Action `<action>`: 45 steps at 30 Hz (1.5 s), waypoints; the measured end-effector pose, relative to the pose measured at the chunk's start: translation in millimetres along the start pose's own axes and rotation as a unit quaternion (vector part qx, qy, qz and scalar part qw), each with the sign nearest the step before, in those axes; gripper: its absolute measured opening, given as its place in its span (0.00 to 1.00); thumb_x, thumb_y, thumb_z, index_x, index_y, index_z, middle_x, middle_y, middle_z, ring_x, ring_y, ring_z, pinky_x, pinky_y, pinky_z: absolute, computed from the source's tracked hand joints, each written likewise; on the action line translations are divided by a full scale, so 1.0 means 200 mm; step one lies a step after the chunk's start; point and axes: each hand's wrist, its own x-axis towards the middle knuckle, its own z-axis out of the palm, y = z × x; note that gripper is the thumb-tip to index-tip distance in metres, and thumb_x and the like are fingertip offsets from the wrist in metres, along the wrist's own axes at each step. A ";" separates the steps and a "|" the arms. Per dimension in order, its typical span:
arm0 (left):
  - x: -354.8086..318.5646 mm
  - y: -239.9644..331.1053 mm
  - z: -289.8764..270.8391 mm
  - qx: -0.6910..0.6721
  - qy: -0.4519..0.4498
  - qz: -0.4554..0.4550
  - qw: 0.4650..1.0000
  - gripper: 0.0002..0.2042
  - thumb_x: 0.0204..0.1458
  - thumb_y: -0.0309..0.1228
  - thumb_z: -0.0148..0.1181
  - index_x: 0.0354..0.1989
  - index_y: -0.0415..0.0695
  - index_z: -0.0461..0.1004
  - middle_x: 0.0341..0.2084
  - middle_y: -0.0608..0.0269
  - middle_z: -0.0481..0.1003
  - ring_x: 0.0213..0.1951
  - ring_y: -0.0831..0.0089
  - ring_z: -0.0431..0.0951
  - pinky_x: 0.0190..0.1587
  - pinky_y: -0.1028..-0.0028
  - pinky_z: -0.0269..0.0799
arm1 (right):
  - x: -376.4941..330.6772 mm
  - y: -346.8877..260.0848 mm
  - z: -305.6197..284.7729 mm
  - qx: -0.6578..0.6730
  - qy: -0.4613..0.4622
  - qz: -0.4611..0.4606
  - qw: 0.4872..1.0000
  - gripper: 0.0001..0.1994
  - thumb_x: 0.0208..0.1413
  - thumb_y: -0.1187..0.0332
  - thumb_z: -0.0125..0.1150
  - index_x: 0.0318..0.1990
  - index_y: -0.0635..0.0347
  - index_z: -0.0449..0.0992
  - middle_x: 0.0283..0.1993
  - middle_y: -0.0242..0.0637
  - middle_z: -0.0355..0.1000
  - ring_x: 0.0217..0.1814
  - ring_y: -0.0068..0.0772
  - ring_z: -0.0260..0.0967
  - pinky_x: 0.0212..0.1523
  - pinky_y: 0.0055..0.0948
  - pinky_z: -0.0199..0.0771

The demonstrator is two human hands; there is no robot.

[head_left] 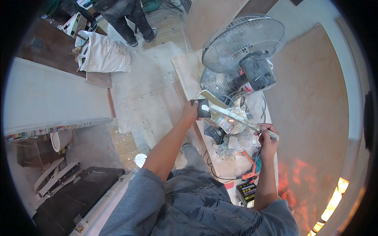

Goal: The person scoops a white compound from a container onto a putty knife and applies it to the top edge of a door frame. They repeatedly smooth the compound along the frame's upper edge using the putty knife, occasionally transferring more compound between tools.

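Right hand grips the smeared stick near its end, left hand the dark plate edgewise, best spots imo, both probably light, stiff.

Dark square plate, white smear on face; long pale stick slanting, end near plate.

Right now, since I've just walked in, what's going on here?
The person's left hand holds a dark plate with a white smear on it. The right hand holds one end of a long, pale stick; its other end is by the plate, though I can't tell whether they touch. Below is a cluttered board with a fan on it. Another person stands farther off, near a white sack.
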 end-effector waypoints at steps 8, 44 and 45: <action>-0.07 -0.05 -0.12 -0.186 -0.079 -0.044 0.978 0.13 0.69 0.40 0.51 0.50 0.44 0.73 0.34 0.66 0.76 0.31 0.77 0.74 0.26 0.75 0.74 | 0.23 0.35 0.25 -0.097 -0.014 -0.001 0.995 0.14 0.61 0.62 0.63 0.43 0.66 0.82 0.30 0.36 0.80 0.30 0.25 0.74 0.36 0.28 0.72; -1.69 0.35 -0.68 -0.168 0.247 0.324 0.898 0.19 0.69 0.44 0.51 0.55 0.41 0.70 0.37 0.60 0.80 0.30 0.72 0.82 0.24 0.71 0.80 | -0.58 -0.56 1.12 0.357 -0.566 0.127 0.732 0.27 0.68 0.70 0.47 0.73 0.65 0.55 0.69 0.44 0.63 0.66 0.39 0.68 0.67 0.40 0.69; -1.76 0.31 -0.71 -0.188 0.285 0.349 0.873 0.18 0.69 0.43 0.51 0.55 0.41 0.70 0.37 0.60 0.80 0.30 0.72 0.82 0.24 0.71 0.80 | -0.67 -0.55 1.19 0.300 -0.591 0.036 0.748 0.28 0.66 0.72 0.48 0.73 0.64 0.55 0.70 0.45 0.62 0.68 0.42 0.66 0.68 0.42 0.67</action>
